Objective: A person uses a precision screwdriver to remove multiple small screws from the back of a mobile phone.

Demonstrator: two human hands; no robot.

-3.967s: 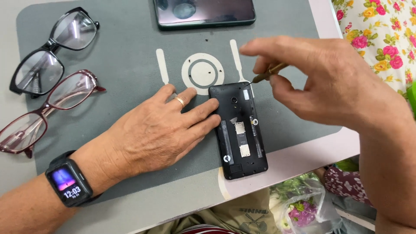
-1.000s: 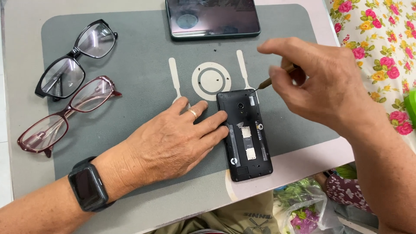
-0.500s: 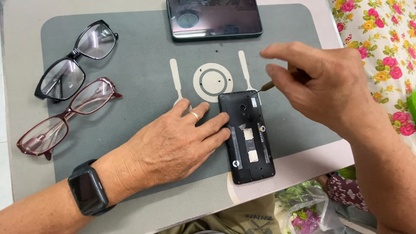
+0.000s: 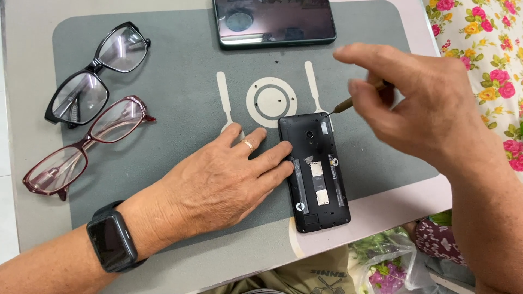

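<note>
Both forearms are bare, with no sleeves in view. The left wrist carries a black smartwatch (image 4: pixel 111 239) with a dark rectangular screen on a black band. 1 thin gold-coloured ring (image 4: pixel 248 145) sits on a finger of the left hand (image 4: pixel 218 182), probably the ring finger. The right hand (image 4: pixel 430 109) shows no jewellery.

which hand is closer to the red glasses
Left. The left hand lies flat on the grey mat, just right of the red glasses, fingers against the opened phone. The right hand is beyond the phone, holding a thin tool at its top corner.
</note>
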